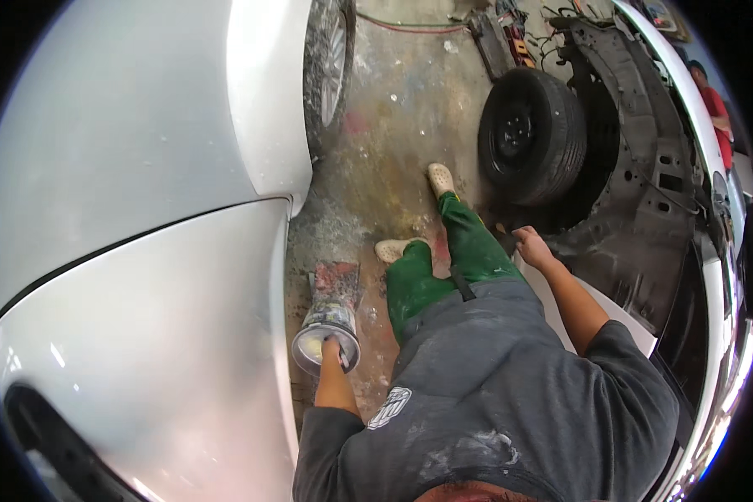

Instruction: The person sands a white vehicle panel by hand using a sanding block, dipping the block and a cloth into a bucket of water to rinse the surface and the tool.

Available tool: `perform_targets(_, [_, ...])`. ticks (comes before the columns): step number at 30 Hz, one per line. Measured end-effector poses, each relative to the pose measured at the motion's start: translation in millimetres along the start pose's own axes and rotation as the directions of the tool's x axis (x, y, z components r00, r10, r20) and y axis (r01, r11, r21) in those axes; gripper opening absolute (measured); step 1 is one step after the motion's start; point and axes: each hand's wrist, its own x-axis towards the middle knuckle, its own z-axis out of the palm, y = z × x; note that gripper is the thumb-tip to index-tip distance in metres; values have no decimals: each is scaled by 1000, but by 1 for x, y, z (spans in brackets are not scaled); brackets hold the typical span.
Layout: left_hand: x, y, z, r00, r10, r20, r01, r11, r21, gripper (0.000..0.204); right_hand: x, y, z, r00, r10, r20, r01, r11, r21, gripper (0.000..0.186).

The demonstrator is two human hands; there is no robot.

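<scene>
My left hand [332, 348] reaches down at the mouth of a paint-splattered bucket [297, 361] with pale contents. The fingers look closed, with a dark bit beside them, but what they hold is too small to tell. Out to the right, my right hand [530, 248] is closed near the stripped wheel arch [598, 192]. A small brownish tip [500, 227] shows just past its fingers; its kind cannot be made out. Beyond the bucket lies a red-and-grey smeared sheet [336, 280] on the floor.
A silver car's body panel [159, 309] fills the left side, its front wheel [330, 63] beyond. At right stand a dark wheel [531, 134] and a partly dismantled car. A red-and-green hose [410, 27] crosses the stained floor. A person in red [715, 113] is at far right.
</scene>
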Motion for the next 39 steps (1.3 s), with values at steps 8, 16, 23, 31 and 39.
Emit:
perform_targets(8, [-97,-21,-18,982,103,-158,-125,982,-138,41,85,6,-42,987,-116,-116,124,990,64,33])
perform_targets(16, [-210,37,35,864,504,-6,-489,841,232,48,195,98,-75,996,-6,-92,13,997,78,29])
perform_targets(23, [-246,140,154,905,395,-159,-383,918,102,48,348,27,-225,962,-152,-225,189,970,156,31])
perform_targets(31, [-272,231,230,863,333,-379,-457,834,-309,62,406,-412,-465,312,-873,-376,950,284,128,37])
perform_targets(39, [-330,314,281,888,44,-459,-366,671,-644,80,297,-653,-589,-432,-881,-196,882,-366,-298,41])
